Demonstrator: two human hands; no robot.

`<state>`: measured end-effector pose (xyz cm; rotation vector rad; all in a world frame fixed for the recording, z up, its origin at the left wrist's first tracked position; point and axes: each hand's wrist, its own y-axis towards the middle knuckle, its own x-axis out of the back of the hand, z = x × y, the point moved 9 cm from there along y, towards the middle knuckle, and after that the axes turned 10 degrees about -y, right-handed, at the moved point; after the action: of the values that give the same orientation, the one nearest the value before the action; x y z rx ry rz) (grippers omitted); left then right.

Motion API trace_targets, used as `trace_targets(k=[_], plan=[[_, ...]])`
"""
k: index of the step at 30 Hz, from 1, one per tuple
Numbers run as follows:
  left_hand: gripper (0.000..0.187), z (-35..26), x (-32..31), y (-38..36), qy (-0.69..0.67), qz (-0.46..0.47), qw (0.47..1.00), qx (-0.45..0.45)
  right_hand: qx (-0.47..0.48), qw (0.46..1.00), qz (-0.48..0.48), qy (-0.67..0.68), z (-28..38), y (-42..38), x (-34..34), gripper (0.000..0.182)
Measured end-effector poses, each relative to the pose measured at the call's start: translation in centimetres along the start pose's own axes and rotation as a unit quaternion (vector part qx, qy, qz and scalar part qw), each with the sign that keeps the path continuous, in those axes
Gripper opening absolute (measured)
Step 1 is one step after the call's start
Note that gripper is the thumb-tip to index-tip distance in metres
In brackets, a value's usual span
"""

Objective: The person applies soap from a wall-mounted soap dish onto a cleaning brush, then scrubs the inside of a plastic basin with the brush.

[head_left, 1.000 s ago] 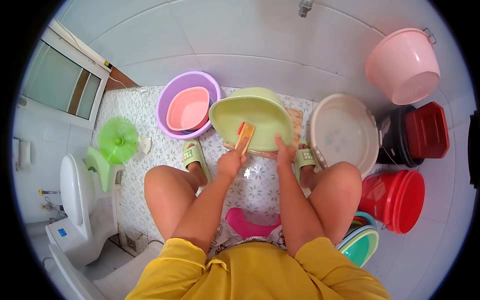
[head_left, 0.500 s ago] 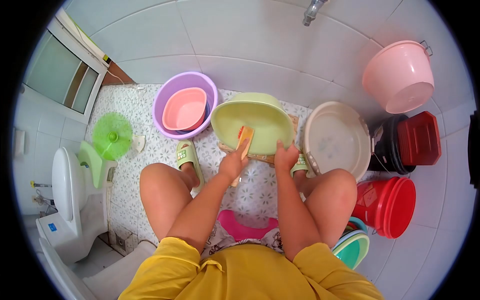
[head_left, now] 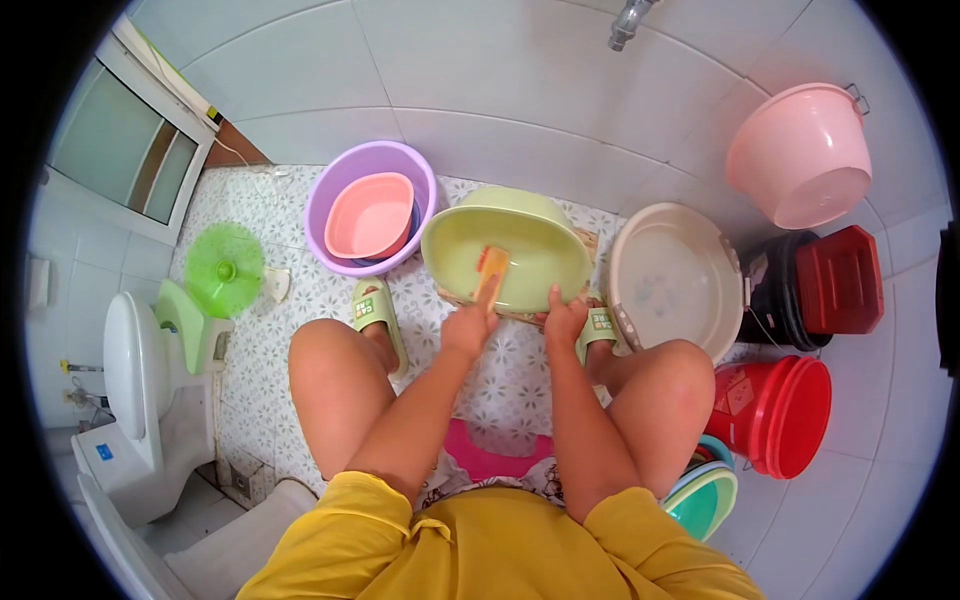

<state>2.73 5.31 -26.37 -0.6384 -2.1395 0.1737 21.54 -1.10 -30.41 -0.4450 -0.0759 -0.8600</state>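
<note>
A light green basin (head_left: 540,255) is tilted up on its side, its open inside facing me. My left hand (head_left: 470,322) is closed on an orange brush (head_left: 493,268) with red bristles, which lies against the basin's inner surface. At the basin's lower right rim, my right hand (head_left: 567,318) grips the edge, thumb on the inside and fingers beneath. Under the basin, part of a wooden board (head_left: 592,243) shows; the rest is hidden.
A purple basin (head_left: 318,205) holding a pink basin (head_left: 370,215) stands at the left. Right of the green basin are a beige basin (head_left: 675,285) with water, a red bucket (head_left: 765,410) and a dark bucket (head_left: 780,285). A toilet (head_left: 130,365) is far left.
My left hand has shifted slightly right and up with the brush, whose lower end no longer shows below the hand. The basin stays nearly in place, still held by my right hand.
</note>
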Motion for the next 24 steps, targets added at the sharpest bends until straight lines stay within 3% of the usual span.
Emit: trace_targets(k=[1,3,4,7,9,10,12,13,17,18,19,20,22,24], plan=[[0.068,0.5,0.6,0.3,0.002,0.001,1.0,0.0,-0.002,1.0,0.0,0.001,-0.6,0.3,-0.2,0.027],[0.071,1.7,2.5,0.6,0.118,-0.05,0.991,0.032,0.121,0.991,-0.043,-0.047,1.3,0.4,0.1,0.026],[0.071,1.9,2.3,0.7,0.12,-0.048,0.991,0.032,0.119,0.991,-0.044,-0.046,1.4,0.4,0.1,0.026],[0.07,1.8,1.6,0.7,0.042,-0.041,0.998,0.025,0.071,0.992,-0.032,-0.102,2.1,-0.2,-0.2,0.027],[0.068,-0.3,-0.3,0.7,-0.101,0.025,0.994,-0.033,0.187,0.965,-0.068,-0.169,5.5,-1.6,0.0,0.027],[0.068,-0.3,-1.5,1.1,-0.099,0.025,0.994,-0.034,0.187,0.965,-0.068,-0.168,5.8,-1.8,0.1,0.027],[0.066,-3.4,-2.4,1.4,-0.312,-0.015,0.919,-0.239,0.171,0.96,-0.058,-0.213,5.9,-1.9,0.0,0.028],[0.064,-4.7,-3.1,0.3,-0.531,0.15,0.834,0.009,0.171,0.96,-0.058,-0.213,5.9,-2.0,0.0,0.028],[0.064,-3.9,-4.4,1.2,-0.561,0.138,0.816,0.01,0.135,0.967,-0.041,-0.214,4.1,-1.4,-0.4,0.026],[0.064,-3.0,-3.3,1.7,-0.405,0.067,0.908,-0.079,0.138,0.97,-0.048,-0.196,3.5,-1.0,-0.4,0.026],[0.064,-3.4,-1.4,1.3,-0.23,-0.008,0.959,-0.164,0.138,0.97,-0.048,-0.196,3.1,-0.8,-0.4,0.026],[0.064,-2.8,-0.7,1.3,-0.229,-0.009,0.959,-0.164,0.104,0.979,-0.031,-0.172,2.2,-0.5,-0.5,0.027],[0.064,-0.6,0.7,1.0,0.005,0.069,0.998,0.002,0.07,0.987,-0.014,-0.147,1.6,-0.1,-0.6,0.029],[0.065,0.0,3.6,0.9,0.062,0.035,0.997,0.037,0.094,0.972,-0.001,-0.215,2.7,-0.2,-0.6,0.029]])
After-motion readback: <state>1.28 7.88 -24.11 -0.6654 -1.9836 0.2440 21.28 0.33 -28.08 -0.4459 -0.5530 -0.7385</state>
